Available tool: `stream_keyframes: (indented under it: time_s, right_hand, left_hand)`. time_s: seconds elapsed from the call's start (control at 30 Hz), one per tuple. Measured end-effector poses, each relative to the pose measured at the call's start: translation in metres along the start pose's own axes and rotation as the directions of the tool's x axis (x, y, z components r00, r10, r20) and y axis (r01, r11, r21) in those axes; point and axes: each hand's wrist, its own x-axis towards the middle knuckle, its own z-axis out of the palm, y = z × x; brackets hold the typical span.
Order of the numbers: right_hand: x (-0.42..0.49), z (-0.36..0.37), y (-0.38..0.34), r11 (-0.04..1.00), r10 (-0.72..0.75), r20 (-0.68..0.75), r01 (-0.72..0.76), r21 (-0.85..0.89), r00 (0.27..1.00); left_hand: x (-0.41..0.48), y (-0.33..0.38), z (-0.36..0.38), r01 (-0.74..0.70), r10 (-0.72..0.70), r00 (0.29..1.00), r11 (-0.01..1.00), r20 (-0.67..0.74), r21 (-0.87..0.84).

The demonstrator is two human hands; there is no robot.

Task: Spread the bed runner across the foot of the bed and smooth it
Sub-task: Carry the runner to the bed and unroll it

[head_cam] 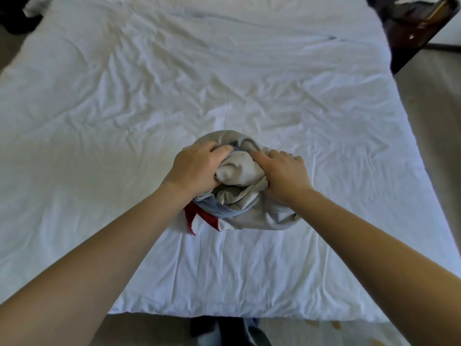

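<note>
The bed runner point(239, 196) lies bunched in a grey heap with blue and red edges on the white bed point(174, 96), near the foot and about midway across. My left hand point(197, 168) grips the heap's left side, fingers curled into the folds. My right hand point(284, 173) grips the right side, its fingers dug into the cloth. Both forearms reach in from the bottom corners of the view.
The white sheet is wrinkled over the whole mattress. A dark wooden piece of furniture point(419, 26) stands at the far right of the bed. Beige floor point(434, 126) runs along the right side. Dark items lie at the far left corner point(15, 18).
</note>
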Motion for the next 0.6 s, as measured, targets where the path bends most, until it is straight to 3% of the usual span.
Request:
stream_keyframes:
  time_s: [0.3, 0.6]
  right_hand:
    - [-0.013, 0.094, 0.008, 1.0, 0.014, 0.107, -0.011, -0.026, 0.994]
    - [0.001, 0.143, 0.027, 1.0, -0.002, 0.179, 0.002, -0.001, 0.984]
  left_hand:
    - [-0.038, 0.001, 0.088, 0.081, -0.077, 0.99, 0.996, 0.114, -0.025]
    - [-0.048, 0.0, 0.159, 0.166, -0.17, 0.974, 0.985, 0.15, 0.036]
